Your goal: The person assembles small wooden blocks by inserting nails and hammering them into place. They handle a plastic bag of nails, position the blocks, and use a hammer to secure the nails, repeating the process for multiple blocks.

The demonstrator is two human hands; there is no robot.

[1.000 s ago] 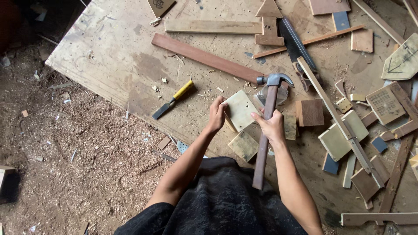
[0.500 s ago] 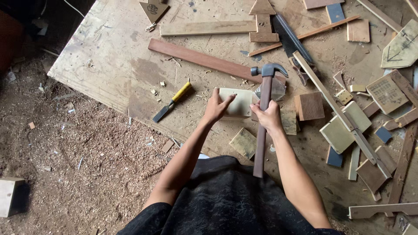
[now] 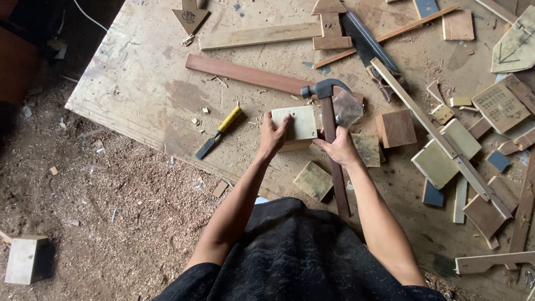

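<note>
the left hand (image 3: 273, 136) has its fingers grasping the pale wooden block (image 3: 295, 127) on the desk (image 3: 145, 83). just right of the block, the right hand (image 3: 341, 147) fingers clench the hammer (image 3: 330, 134) handle. left of the block lies a yellow-handled chisel (image 3: 219, 131).

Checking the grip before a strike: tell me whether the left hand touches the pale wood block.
Touching. The head view shows the left hand with its fingers lying on the left edge of the pale wood block, no gap between.

The left hand (image 3: 273, 136) steadies a pale wooden block (image 3: 295, 125); the right hand (image 3: 340, 147) grips a hammer (image 3: 330, 128).
</note>
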